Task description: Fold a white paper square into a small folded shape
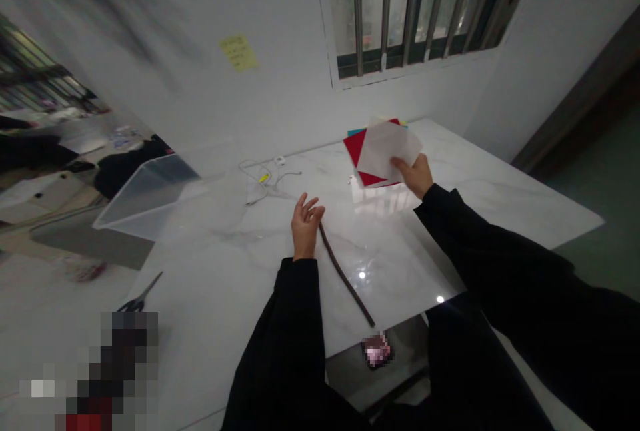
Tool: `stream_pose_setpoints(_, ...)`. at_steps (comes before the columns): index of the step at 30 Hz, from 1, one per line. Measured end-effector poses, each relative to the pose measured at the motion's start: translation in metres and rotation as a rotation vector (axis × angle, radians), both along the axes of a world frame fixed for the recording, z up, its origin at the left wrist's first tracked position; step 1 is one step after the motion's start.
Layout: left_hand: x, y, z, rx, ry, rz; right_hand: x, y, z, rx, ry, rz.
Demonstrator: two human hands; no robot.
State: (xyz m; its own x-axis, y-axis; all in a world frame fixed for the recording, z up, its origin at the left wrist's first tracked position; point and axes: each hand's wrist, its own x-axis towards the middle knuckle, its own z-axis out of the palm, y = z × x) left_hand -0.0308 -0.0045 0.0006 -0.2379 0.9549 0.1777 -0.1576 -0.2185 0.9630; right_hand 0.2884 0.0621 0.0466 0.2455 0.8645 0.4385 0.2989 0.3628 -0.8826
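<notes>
Head view: right hand (413, 176) pinches a translucent white sheet (389, 154) against red paper (356, 147) near the far edge of the white marble desk (240, 264).
Left hand (305, 224) rests open, fingers loosely curled, gripping nothing, just beside the upper end of a dark brown strip (345, 277) that runs toward the desk's near edge. The strip's material is hard to make out, and a pixelated patch partly hides the scissors (143, 294).

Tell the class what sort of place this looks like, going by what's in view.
Probably an indoor craft workroom: the right hand holds sheets of red and white paper, with scissors on a white marble-topped table beneath a barred window.
</notes>
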Motion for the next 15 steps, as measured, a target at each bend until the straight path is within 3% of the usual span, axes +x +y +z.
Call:
stream_pose_setpoints(3, 0.009, -0.008, 0.009, -0.046, -0.111, -0.123, -0.055, -0.023, -0.008, -0.094, 0.401, 0.314)
stream_pose_setpoints(7, 0.015, -0.018, 0.017, -0.08, -0.166, -0.195, -0.104, -0.048, -0.032, -0.271, 0.546, 0.517)
stream_pose_setpoints(11, 0.011, -0.02, 0.015, -0.177, -0.131, -0.084, -0.12, -0.058, -0.057, -0.384, 0.584, 0.558)
stream_pose_setpoints(15, 0.007, -0.018, 0.008, -0.213, -0.061, 0.0, -0.114, -0.055, -0.067, -0.427, 0.643, 0.625)
